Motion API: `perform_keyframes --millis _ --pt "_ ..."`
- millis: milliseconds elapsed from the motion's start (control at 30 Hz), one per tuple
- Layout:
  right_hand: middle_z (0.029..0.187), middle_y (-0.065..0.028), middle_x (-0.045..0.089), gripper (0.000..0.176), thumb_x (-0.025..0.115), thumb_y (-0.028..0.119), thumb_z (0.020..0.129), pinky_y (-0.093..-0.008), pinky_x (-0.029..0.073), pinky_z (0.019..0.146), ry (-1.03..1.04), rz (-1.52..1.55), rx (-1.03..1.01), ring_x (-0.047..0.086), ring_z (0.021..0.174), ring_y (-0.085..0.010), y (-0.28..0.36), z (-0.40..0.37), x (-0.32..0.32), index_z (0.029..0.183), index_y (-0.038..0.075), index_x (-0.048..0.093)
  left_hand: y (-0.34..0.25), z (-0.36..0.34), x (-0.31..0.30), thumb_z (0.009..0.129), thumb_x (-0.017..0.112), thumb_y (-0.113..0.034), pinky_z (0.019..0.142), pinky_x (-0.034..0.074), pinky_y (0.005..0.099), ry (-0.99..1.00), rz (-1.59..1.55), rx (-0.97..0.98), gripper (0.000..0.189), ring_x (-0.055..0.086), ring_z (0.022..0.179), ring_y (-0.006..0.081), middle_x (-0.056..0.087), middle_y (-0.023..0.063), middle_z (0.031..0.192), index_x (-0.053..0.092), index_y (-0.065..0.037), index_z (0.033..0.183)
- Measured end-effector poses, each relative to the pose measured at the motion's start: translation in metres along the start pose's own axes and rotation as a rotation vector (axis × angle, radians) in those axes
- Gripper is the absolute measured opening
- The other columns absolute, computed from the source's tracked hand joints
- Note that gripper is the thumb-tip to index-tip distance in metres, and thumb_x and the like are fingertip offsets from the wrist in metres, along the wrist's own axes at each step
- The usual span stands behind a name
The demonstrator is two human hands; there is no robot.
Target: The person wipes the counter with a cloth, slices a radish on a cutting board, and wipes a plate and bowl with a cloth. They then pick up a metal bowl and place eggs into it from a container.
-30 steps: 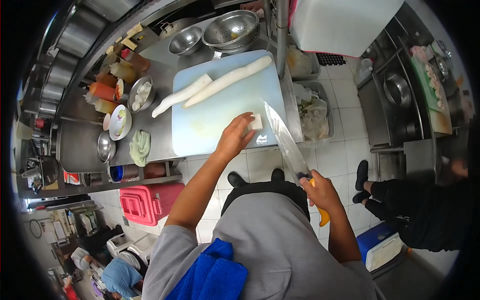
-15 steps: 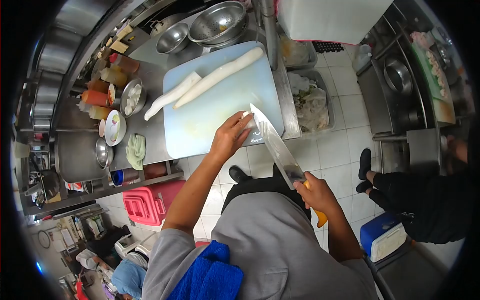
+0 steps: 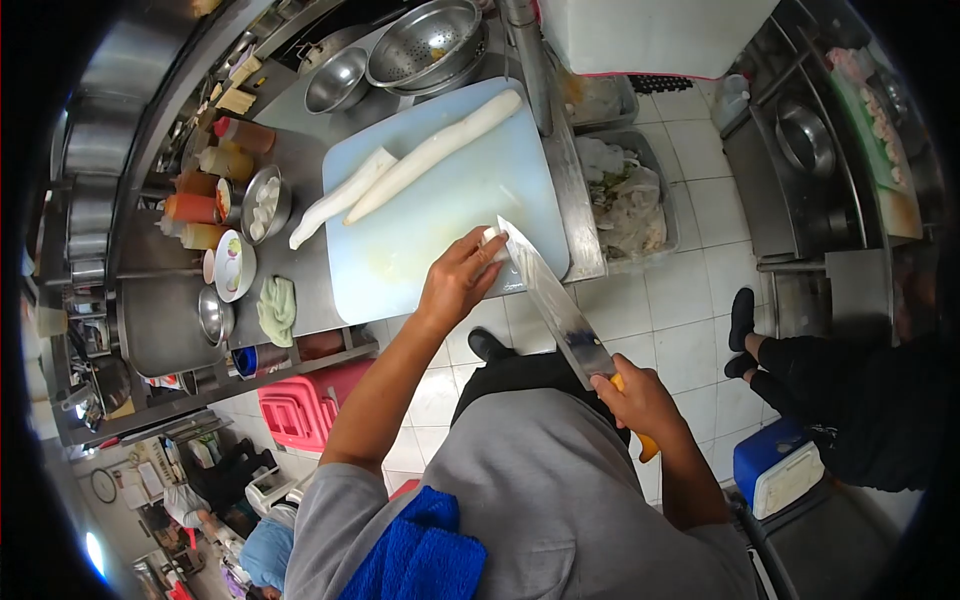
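My left hand [image 3: 458, 276] is closed on a short white piece [image 3: 491, 238] at the near right part of the cutting board [image 3: 400, 280]. In my right hand [image 3: 638, 396] is the yellow handle of a large knife [image 3: 553, 300]. The blade slants up and left, and its tip is beside the white piece and my left fingertips. Two long peeled white roots [image 3: 435, 158] [image 3: 345, 198] lie side by side across the far part of the board.
Steel bowls [image 3: 337, 80] and a colander [image 3: 425, 45] are behind the board. Sauce bottles [image 3: 190, 208], small bowls and a green cloth [image 3: 276, 309] line the left side. A waste bin [image 3: 630, 205] stands right of the table. Another person in black [image 3: 850, 400] is at the right.
The view has shifted slightly. Both hands keep their grips, and the knife tip stays close to the white piece.
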State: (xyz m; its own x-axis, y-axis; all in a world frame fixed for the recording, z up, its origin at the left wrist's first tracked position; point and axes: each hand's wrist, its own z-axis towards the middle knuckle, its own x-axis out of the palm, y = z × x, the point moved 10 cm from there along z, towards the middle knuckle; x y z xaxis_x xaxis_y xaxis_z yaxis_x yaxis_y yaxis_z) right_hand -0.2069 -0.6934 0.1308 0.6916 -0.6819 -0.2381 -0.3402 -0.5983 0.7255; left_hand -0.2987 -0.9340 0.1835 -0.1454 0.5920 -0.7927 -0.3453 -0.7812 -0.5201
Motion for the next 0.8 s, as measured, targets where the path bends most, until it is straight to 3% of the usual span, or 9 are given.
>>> perform_keyframes --millis 133,200,400,467,500,567,667,800 --pt "0.069 -0.0125 0.066 0.035 0.057 0.033 0.093 -0.0356 0.049 0.050 -0.002 -0.042 0.020 0.062 0.047 -0.0229 -0.004 -0.001 0.002 0.091 -0.002 0.050 0.000 0.001 0.001 0.076 0.074 0.000 0.083 0.055 0.0350 -0.001 0.006 0.018 0.048 0.065 0.099 0.0317 0.062 0.0169 0.119 0.064 -0.013 0.122" --pt "0.068 -0.0130 0.066 0.036 0.057 0.033 0.093 -0.0356 0.049 0.050 -0.005 -0.035 0.007 0.062 0.046 -0.0229 0.000 -0.001 0.002 0.091 -0.002 0.049 -0.005 0.002 -0.002 0.074 0.074 0.000 0.075 0.056 0.0347 -0.031 0.018 0.074 0.046 0.066 0.089 0.0282 0.062 0.0152 0.117 0.065 -0.011 0.119" --pt "0.067 -0.0150 0.065 0.037 0.058 0.033 0.092 -0.0354 0.048 0.048 0.025 0.043 0.027 0.061 0.045 -0.0225 0.007 -0.002 0.005 0.091 -0.003 0.048 -0.005 0.003 -0.001 0.074 0.074 0.001 0.075 0.056 0.0351 -0.007 0.027 0.069 0.045 0.065 0.089 0.0281 0.062 0.0160 0.117 0.065 -0.009 0.117" --pt "0.073 -0.0184 0.067 0.038 0.058 0.032 0.092 -0.0395 0.051 0.055 0.058 0.015 0.097 0.065 0.056 -0.0313 0.011 -0.003 0.006 0.096 -0.005 0.050 -0.001 0.000 0.002 0.074 0.074 0.002 0.079 0.055 0.0355 0.011 0.024 0.055 0.048 0.065 0.095 0.0302 0.062 0.0171 0.119 0.064 -0.010 0.120" --pt "0.073 -0.0184 0.067 0.038 0.058 0.032 0.092 -0.0395 0.051 0.055 0.058 0.016 0.099 0.065 0.056 -0.0313 0.008 -0.002 0.009 0.096 -0.005 0.050 0.001 -0.001 0.003 0.075 0.075 0.003 0.083 0.055 0.0360 0.026 0.023 0.043 0.051 0.064 0.101 0.0324 0.062 0.0183 0.120 0.063 -0.010 0.123" --pt "0.079 -0.0230 0.067 0.038 0.057 0.030 0.092 -0.0459 0.052 0.066 -0.027 -0.041 -0.033 0.066 0.073 -0.0418 0.013 0.003 0.007 0.102 -0.006 0.051 0.000 0.000 0.003 0.075 0.075 0.003 0.084 0.055 0.0360 0.024 0.014 0.048 0.051 0.064 0.102 0.0327 0.062 0.0186 0.120 0.063 -0.010 0.123" --pt "0.083 -0.0257 0.067 0.039 0.056 0.028 0.092 -0.0501 0.051 0.074 -0.029 -0.047 0.010 0.063 0.086 -0.0464 0.016 0.009 0.010 0.108 -0.007 0.051 -0.005 0.002 0.000 0.073 0.075 0.002 0.079 0.055 0.0357 -0.004 0.017 0.072 0.049 0.065 0.096 0.0310 0.062 0.0176 0.118 0.064 -0.009 0.120" --pt "0.081 -0.0252 0.067 0.037 0.056 0.028 0.092 -0.0504 0.051 0.073 -0.054 -0.038 -0.017 0.064 0.083 -0.0447 0.018 0.011 0.012 0.104 -0.006 0.050 -0.006 0.001 -0.002 0.072 0.076 -0.001 0.074 0.056 0.0358 -0.033 0.043 0.089 0.047 0.065 0.091 0.0295 0.062 0.0169 0.115 0.065 -0.010 0.117"
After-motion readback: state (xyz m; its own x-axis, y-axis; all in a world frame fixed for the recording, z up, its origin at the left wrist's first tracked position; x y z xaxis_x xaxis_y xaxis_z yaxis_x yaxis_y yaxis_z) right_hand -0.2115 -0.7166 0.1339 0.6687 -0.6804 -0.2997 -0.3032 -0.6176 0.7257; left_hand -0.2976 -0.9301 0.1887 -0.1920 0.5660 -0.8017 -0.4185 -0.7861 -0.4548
